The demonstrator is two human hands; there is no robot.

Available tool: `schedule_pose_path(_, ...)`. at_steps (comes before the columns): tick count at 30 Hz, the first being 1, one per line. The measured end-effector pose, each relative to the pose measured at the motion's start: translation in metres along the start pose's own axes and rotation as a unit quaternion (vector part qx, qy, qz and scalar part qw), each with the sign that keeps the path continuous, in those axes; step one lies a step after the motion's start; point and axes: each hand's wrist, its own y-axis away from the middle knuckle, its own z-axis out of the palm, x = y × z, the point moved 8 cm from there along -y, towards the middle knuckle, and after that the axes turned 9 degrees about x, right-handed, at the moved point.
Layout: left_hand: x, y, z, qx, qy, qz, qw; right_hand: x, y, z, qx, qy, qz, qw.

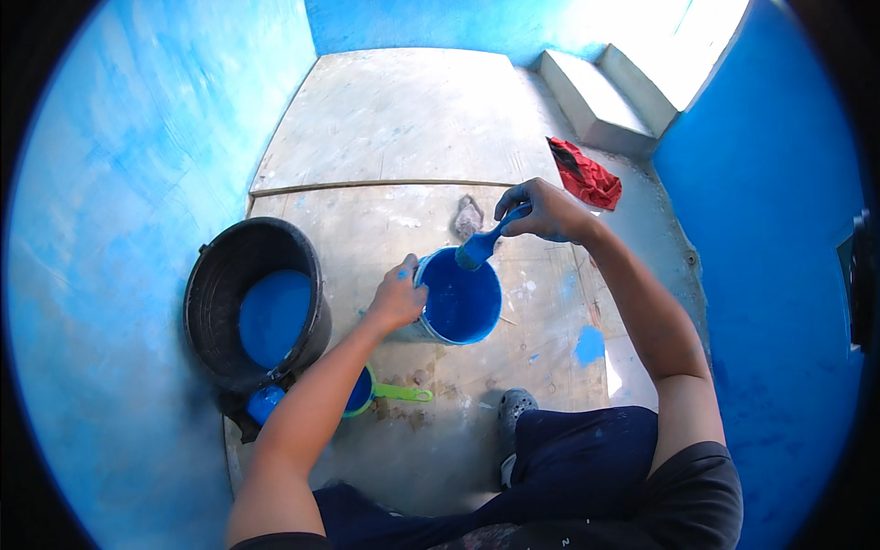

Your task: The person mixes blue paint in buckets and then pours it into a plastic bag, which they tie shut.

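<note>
My left hand (398, 296) grips the left rim of a white paint bucket (446, 341), which holds deep blue paint (458, 302). In my right hand (543, 213) is a paintbrush (486, 243), its handle pinched between fingers and thumb. The brush tilts down to the left, and its blue-coated bristles hang at the bucket's far rim; I cannot tell whether they touch it. To the left stands a large black tub (213, 316) with lighter blue paint at its bottom. Partly behind my left forearm lies a green-handled dipper (394, 392) with blue inside.
Pale boards (403, 110) cover the floor, with a raised edge between them. A red and black cloth (587, 176) lies at the right, below concrete steps (596, 101). A greyish lump (467, 216) sits beyond the bucket. Blue walls (119, 183) rise on both sides.
</note>
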Motion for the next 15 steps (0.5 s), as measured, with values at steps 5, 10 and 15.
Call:
schedule_pose_path(5,0.004,0.009,0.002,0.006,-0.030,0.061,0.998,0.005,-0.003,0.065,-0.072,0.008,-0.039,0.997)
schedule_pose_path(10,-0.007,0.016,0.002,0.045,-0.037,0.098,0.993,0.009,0.022,0.152,-0.076,0.116,-0.183,0.973)
schedule_pose_path(15,-0.024,0.015,-0.003,0.035,-0.030,0.059,0.997,0.021,0.018,0.186,-0.060,0.224,-0.150,0.961)
